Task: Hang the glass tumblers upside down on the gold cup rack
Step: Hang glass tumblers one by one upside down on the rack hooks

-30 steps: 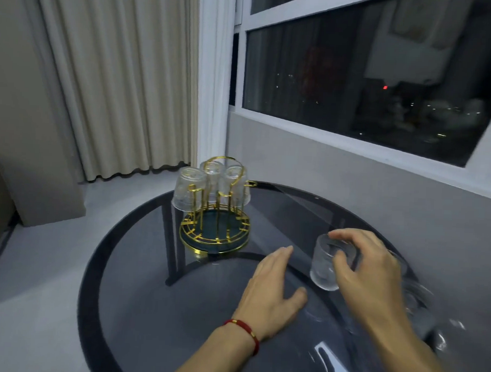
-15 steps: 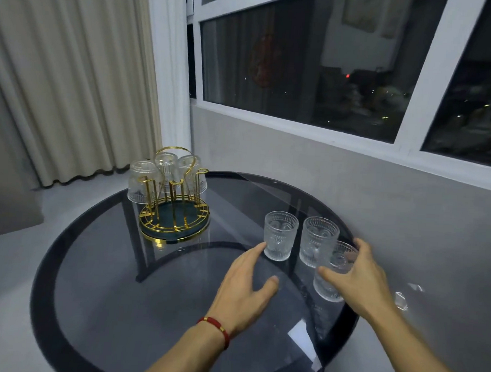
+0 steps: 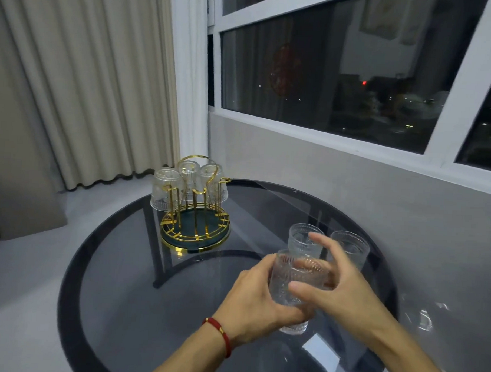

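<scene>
The gold cup rack (image 3: 195, 234) stands at the back left of the round smoked-glass table (image 3: 115, 306), with three clear tumblers (image 3: 165, 189) hung upside down on its far pegs. A ribbed glass tumbler (image 3: 286, 286) is lifted above the table, upright. My left hand (image 3: 254, 301), with a red cord at the wrist, wraps around it from the left. My right hand (image 3: 335, 285) touches its right side with thumb and spread fingers. Two more tumblers stand upright behind it, one (image 3: 299, 237) just beyond my fingers and one (image 3: 351, 245) further right.
A grey wall and a dark window run along the right, close to the table's far edge. Cream curtains hang at the back left over a pale floor. The rack's near pegs carry nothing.
The nearest tumbler has left the table and moved left into my left hand. My right hand came with it and its fingers have spread. The view shifted slightly.
</scene>
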